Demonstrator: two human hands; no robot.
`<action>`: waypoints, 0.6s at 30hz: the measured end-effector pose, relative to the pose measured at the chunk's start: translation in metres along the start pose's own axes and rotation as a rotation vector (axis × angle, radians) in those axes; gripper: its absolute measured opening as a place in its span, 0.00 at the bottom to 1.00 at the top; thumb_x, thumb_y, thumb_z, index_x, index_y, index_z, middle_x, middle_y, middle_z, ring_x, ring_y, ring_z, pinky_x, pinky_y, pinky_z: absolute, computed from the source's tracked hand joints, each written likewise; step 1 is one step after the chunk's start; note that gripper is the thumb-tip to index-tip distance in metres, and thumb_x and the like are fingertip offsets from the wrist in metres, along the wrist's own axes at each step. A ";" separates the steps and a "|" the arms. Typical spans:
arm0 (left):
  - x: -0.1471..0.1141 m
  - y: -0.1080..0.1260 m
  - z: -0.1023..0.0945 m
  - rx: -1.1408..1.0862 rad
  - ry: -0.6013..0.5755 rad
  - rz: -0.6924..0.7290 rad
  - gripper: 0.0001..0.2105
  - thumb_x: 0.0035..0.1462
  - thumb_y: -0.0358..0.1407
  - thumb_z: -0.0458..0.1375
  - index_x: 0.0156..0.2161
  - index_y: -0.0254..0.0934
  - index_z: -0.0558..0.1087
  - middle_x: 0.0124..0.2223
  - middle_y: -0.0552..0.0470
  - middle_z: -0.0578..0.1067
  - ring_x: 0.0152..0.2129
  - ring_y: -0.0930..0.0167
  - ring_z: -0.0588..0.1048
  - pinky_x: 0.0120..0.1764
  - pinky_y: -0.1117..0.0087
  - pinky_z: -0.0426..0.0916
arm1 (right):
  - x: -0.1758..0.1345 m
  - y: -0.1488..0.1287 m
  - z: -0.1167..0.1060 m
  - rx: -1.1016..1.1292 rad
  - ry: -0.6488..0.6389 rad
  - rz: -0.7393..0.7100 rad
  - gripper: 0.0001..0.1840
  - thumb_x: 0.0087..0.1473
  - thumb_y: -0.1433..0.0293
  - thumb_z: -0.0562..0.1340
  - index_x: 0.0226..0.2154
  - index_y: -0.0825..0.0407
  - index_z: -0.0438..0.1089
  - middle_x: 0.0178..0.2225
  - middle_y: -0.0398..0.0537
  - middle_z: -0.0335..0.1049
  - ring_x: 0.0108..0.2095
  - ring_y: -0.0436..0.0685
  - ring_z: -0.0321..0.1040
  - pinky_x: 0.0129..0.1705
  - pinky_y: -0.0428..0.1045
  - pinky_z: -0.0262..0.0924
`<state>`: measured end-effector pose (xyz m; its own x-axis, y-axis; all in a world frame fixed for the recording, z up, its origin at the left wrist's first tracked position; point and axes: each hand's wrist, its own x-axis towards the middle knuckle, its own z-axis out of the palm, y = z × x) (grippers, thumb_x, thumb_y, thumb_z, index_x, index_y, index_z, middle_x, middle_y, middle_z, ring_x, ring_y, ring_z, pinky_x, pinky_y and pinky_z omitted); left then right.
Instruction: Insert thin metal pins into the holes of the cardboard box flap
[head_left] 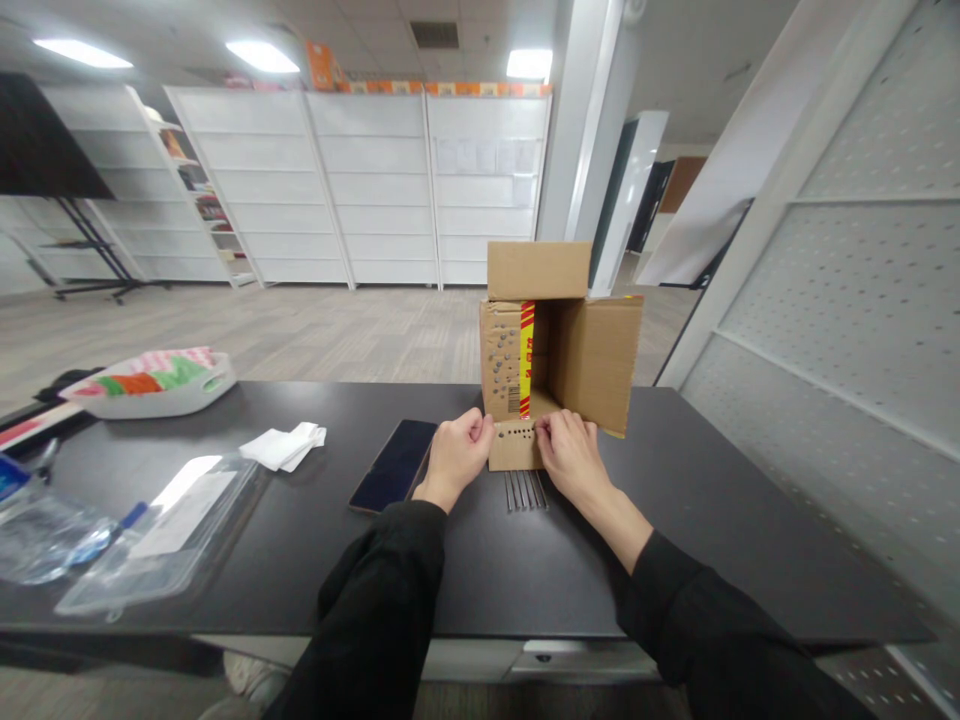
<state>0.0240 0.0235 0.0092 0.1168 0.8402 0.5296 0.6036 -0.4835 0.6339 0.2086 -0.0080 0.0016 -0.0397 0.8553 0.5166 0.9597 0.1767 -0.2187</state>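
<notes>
An open cardboard box (576, 350) stands on the table with its opening towards me. Its lower front flap (515, 455) hangs down and carries a row of small dark dots, holes or metal heads. At that flap's left edge, my left hand (459, 455) is closed in a pinch. My right hand (574, 450) has its fingertips pressed together against the flap's right part; whatever is between them is hidden. Several long thin metal nails or screws (525, 492) lie side by side just below the flap. The left side flap (501, 350) is dotted with many grey metal heads.
Left of my left hand lies a dark phone (396, 465). Further left are white papers (283, 446), a clear plastic case (176, 530), a water bottle (52, 530) and a white basket (157, 400). A perforated panel (847, 330) borders the table's right side.
</notes>
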 end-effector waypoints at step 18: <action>0.000 -0.001 0.001 0.007 0.000 -0.004 0.18 0.58 0.41 0.50 0.21 0.38 0.50 0.18 0.60 0.53 0.17 0.78 0.52 0.25 0.74 0.48 | -0.002 -0.001 -0.001 0.065 0.032 -0.017 0.05 0.58 0.70 0.53 0.33 0.51 0.64 0.35 0.49 0.70 0.40 0.60 0.63 0.41 0.53 0.47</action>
<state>0.0241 0.0247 0.0080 0.1144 0.8418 0.5275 0.6097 -0.4787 0.6317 0.2077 -0.0102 0.0020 -0.0456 0.8360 0.5469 0.9387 0.2231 -0.2628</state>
